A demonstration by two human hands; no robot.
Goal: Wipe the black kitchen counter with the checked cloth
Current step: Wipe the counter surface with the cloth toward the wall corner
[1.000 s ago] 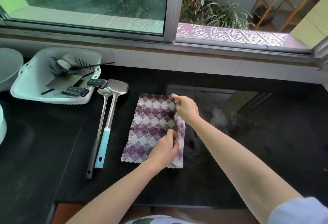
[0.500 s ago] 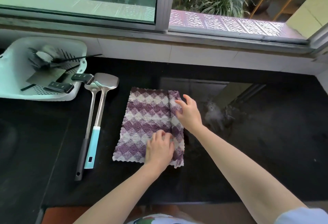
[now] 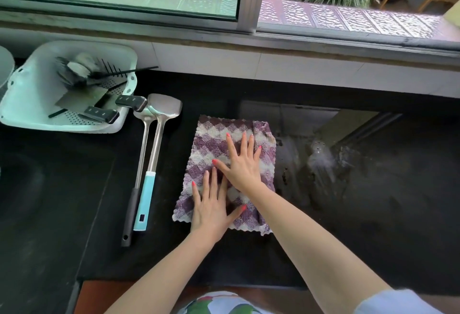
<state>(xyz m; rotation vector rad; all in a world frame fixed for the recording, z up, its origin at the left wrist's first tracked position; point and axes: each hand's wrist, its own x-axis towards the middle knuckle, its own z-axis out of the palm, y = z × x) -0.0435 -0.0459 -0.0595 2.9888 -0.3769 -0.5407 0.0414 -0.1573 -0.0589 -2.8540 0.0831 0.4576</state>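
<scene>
The purple-and-white checked cloth (image 3: pixel 211 139) lies flat on the black kitchen counter (image 3: pixel 373 201), near its middle. My right hand (image 3: pixel 242 163) rests palm down on the cloth's upper half with fingers spread. My left hand (image 3: pixel 211 208) presses flat on the cloth's lower half, its fingertips just under the right palm. Neither hand grips the cloth. A wet, smeared patch (image 3: pixel 321 164) shines on the counter just right of the cloth.
A steel turner with a light-blue handle (image 3: pixel 149 177) and a ladle with a black handle (image 3: pixel 135 189) lie just left of the cloth. A white drainer basket (image 3: pixel 27 94) with knives and a brush sits far left. The tiled window ledge (image 3: pixel 298 70) runs behind.
Both hands let go of the cloth's folded right edge and moved onto its top, now lying flat with fingers spread. The cloth lies smoothed out.
</scene>
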